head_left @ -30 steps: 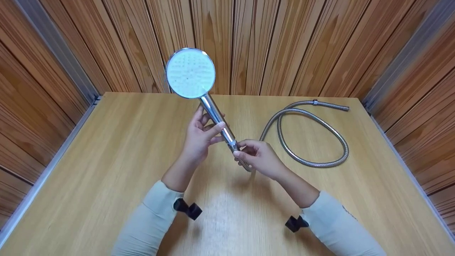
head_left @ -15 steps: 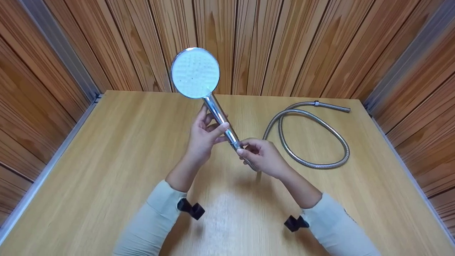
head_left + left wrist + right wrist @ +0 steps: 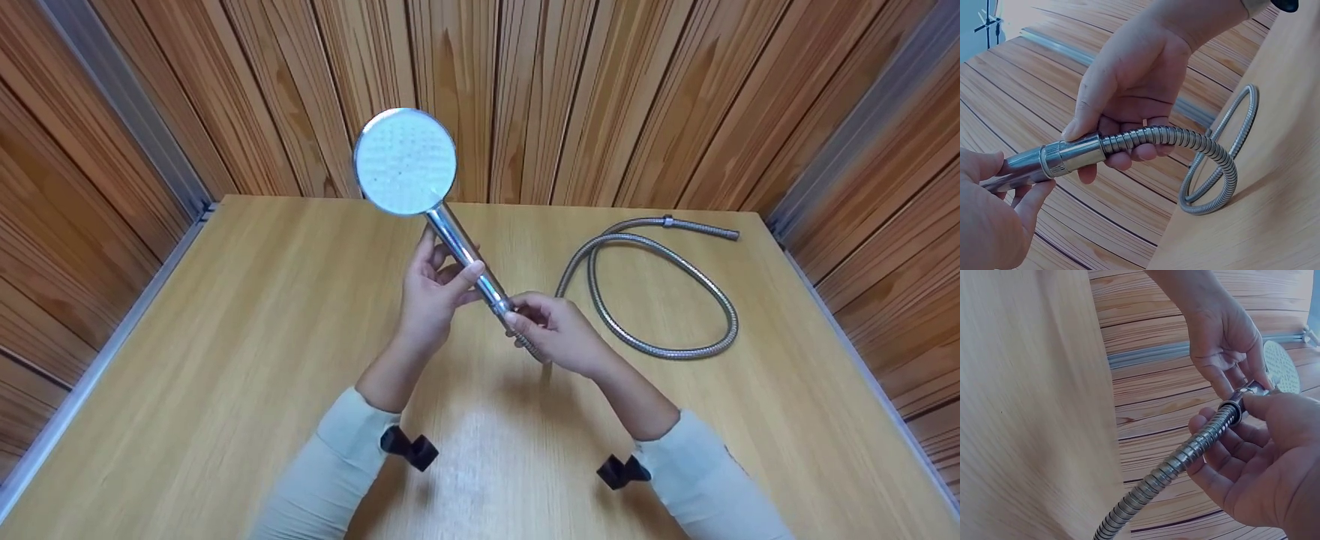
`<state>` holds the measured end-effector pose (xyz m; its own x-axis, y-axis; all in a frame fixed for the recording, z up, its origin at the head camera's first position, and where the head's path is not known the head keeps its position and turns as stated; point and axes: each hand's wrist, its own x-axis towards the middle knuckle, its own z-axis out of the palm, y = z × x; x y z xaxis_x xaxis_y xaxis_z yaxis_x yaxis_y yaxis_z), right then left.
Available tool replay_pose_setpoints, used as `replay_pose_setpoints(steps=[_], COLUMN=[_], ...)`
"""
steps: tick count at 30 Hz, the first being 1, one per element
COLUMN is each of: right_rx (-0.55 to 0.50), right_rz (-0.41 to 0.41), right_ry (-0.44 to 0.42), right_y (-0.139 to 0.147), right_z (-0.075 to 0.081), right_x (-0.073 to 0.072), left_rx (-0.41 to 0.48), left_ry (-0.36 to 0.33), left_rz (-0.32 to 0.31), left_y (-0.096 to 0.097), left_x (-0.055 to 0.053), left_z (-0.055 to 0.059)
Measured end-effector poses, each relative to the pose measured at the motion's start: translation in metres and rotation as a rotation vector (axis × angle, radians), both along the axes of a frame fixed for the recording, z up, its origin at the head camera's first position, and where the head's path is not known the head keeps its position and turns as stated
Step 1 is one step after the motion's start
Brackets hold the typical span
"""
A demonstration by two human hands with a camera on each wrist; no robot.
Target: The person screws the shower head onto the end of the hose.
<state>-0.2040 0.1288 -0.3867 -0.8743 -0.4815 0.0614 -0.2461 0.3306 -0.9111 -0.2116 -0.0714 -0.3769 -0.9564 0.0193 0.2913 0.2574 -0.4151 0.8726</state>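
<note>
A chrome shower head (image 3: 406, 162) with a round pale spray face is held tilted above the table, its face toward the head camera. My left hand (image 3: 429, 300) grips its handle (image 3: 459, 238), thumb across the front. At the handle's lower end, my right hand (image 3: 555, 330) pinches the metal connector nut (image 3: 1081, 155) between thumb and fingers. In the left wrist view the nut sits right against the ribbed end of the handle. From the nut runs a flexible metal shower hose (image 3: 1168, 136), curving down past the right hand's fingers (image 3: 1213, 479).
The rest of the hose (image 3: 679, 352) lies in a loop on the wooden table (image 3: 247, 360), right of the hands. Its free end (image 3: 724, 232), with a loose nut (image 3: 667, 220), points right near the back edge. Wood-panelled walls (image 3: 450, 90) enclose the back and sides.
Both hands and the shower head have shifted slightly right overall; the head dips a little lower and left since half a second ago. The grips stay alike, and the looped hose lies as before.
</note>
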Motion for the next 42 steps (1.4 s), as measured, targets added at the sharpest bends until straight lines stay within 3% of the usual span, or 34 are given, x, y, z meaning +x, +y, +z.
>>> replay_pose_setpoints(steps=[7, 16, 25, 32, 42], right_rx=[0.075, 0.088, -0.072, -0.037, -0.036], right_rz=[-0.146, -0.254, -0.175, -0.243, -0.165], right_ry=[0.110, 0.110, 0.105, 0.151, 0.210], right_y=[-0.010, -0.016, -0.011, -0.012, -0.011], right_z=[-0.002, -0.003, -0.006, -0.010, -0.012], right_x=[0.006, 0.011, 0.012, 0.013, 0.016], left_rx=[-0.012, 0.009, 0.002, -0.006, -0.021], left_ry=[0.025, 0.034, 0.054, 0.076, 0.088], left_rz=[0.006, 0.017, 0.025, 0.017, 0.037], left_y=[-0.001, -0.003, -0.003, 0.000, 0.000], left_x=[0.001, 0.002, 0.003, 0.006, 0.005], left_z=[-0.001, -0.002, 0.001, 0.001, 0.003])
